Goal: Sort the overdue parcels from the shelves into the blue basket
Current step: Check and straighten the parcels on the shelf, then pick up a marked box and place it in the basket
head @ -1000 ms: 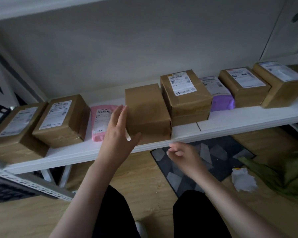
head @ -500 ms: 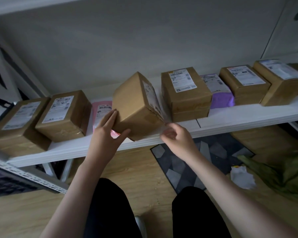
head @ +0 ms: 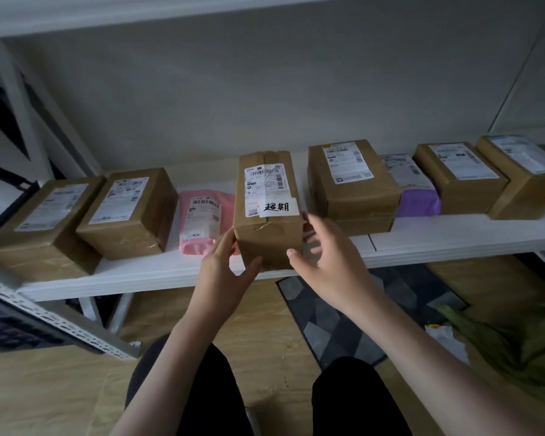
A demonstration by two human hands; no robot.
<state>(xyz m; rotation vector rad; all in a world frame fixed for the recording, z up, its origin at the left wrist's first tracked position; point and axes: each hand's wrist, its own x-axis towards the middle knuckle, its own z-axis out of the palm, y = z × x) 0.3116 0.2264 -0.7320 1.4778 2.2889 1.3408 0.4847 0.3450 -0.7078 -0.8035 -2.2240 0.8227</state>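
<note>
Two hands on one brown box (head: pixel 269 212) in the head view, and it stands on end at the front edge of the white shelf (head: pixel 422 243), label face up toward the camera. The left hand (head: pixel 222 275) cups its lower left corner, thumb on the front face; the right hand (head: pixel 331 262) curls around the lower right side, thumb forward. Risk here: the box is tall on a narrow base right at the lip, so a loose hold could tip it off the shelf, or it could knock the pink mailer (head: pixel 202 223) just beside it. The writing: a white sticker (head: pixel 277 207) on the box carries handwritten "超期", overdue, so this one looks like a keeper for the basket. The printed barcode label above it is too small to read. The blue basket is not in view.
</note>
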